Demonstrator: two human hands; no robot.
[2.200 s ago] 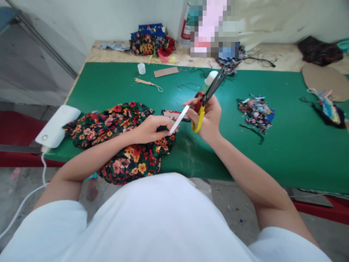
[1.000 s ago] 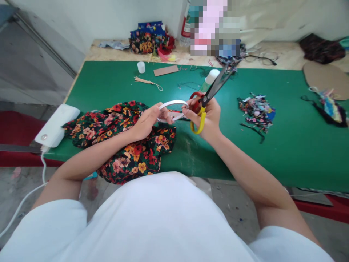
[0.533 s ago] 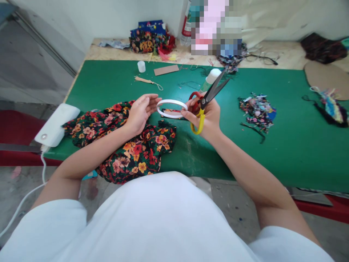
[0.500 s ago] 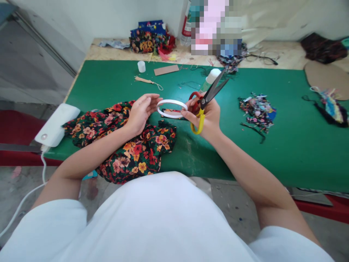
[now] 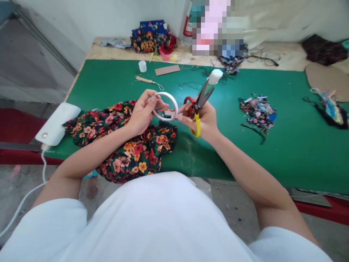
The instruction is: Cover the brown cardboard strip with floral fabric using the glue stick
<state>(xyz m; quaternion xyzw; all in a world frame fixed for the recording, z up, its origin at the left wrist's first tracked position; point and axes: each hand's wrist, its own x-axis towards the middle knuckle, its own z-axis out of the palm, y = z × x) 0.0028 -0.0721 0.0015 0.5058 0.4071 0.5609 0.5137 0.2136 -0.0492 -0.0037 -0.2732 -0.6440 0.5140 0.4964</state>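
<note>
My left hand [image 5: 142,114] pinches the left side of a narrow white roll of tape [image 5: 176,103] between thumb and fingers. The roll is tilted up above the floral fabric [image 5: 131,156]. My right hand [image 5: 207,122] has the scissors [image 5: 196,107] with one red and one yellow handle loop, blades parted and pointing away from me. The right thumb and fingertip meet at the roll's lower right edge. Beneath the roll a small floral-edged piece [image 5: 169,114] shows in part.
A glue stick [image 5: 215,76] stands beyond the scissors, with its white cap [image 5: 142,66] farther left. A cardboard strip [image 5: 167,70] and a beige tassel [image 5: 148,80] lie behind my hands. Fabric scraps [image 5: 259,111] are heaped at right. A white device [image 5: 58,123] sits at the left edge.
My left hand has closed on the roll of tape, which has shifted a little left and turned more upright. My right hand with the scissors has moved slightly left.
</note>
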